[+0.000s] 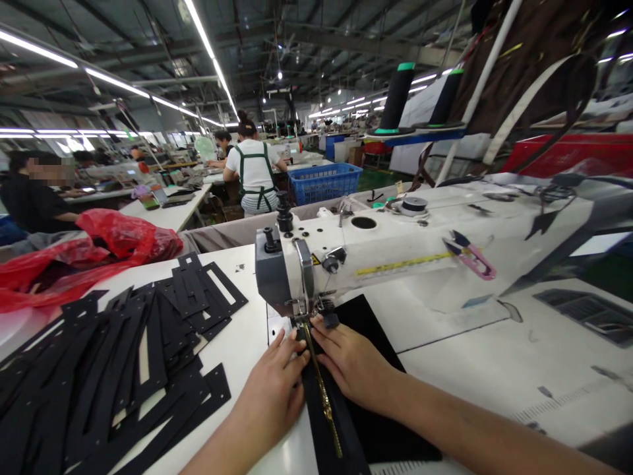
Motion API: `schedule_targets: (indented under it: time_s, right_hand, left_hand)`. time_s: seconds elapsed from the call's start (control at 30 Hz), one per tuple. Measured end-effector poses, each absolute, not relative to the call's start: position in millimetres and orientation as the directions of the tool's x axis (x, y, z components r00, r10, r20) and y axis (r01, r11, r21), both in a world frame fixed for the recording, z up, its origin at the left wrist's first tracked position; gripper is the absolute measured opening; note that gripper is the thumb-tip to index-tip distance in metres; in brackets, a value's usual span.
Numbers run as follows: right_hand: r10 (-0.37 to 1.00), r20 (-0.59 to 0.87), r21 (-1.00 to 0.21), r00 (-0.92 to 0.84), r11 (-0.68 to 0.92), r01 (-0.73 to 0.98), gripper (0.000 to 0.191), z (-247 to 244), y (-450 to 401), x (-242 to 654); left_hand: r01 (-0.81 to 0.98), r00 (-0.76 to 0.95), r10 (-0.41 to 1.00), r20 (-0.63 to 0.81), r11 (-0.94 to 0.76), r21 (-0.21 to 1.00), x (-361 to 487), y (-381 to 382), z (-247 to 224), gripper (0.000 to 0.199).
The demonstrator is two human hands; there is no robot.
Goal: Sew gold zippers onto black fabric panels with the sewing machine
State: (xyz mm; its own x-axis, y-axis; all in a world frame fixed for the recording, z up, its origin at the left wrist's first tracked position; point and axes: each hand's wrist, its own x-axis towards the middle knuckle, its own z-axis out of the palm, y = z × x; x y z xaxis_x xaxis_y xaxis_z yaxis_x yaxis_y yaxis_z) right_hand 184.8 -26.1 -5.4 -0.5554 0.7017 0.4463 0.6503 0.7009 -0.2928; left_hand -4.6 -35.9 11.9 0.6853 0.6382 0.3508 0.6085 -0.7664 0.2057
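A gold-toothed zipper [322,389] on black tape runs from under the sewing machine's [301,290] presser foot toward me. It lies along a black strip of material [332,455], over a larger black panel [383,422]. My left hand [277,379] rests on the strip's left edge, fingers apart and fingertips close to the foot. On the other side, my right hand [353,363] lies palm down with fingers stretched out, pressing the material beside the zipper teeth. Both hands touch the work without wrapping round it. The needle tip is hidden.
Black cut frames with slots [123,363] are heaped at the left of the white table. Behind them lies red plastic film [119,244]. Pink-handled thread snips [472,256] sit against the machine arm. Black thread cones [398,99] stand above. A person in a green apron [254,168] works ahead.
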Motion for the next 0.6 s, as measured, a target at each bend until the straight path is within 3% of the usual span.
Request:
schedule_targets:
  time_s: [0.3, 0.43, 0.6]
  right_hand:
    - [0.700, 0.494, -0.359, -0.516, 0.704, 0.612, 0.033, -8, -9, 180]
    - [0.719, 0.476, -0.414, -0.506, 0.691, 0.592, 0.030, -3, -3, 181]
    - [0.713, 0.448, -0.394, -0.538, 0.699, 0.597, 0.025, 8, -24, 184]
  left_hand:
    - [0.610, 0.665, 0.631, 0.400, -0.767, 0.198, -8, -22, 2, 0.046]
    - [0.615, 0.631, 0.668, 0.396, -0.741, 0.270, -5, -19, 9, 0.042]
    - [0.628, 0.603, 0.669, 0.433, -0.734, 0.258, -7, -24, 4, 0.041]
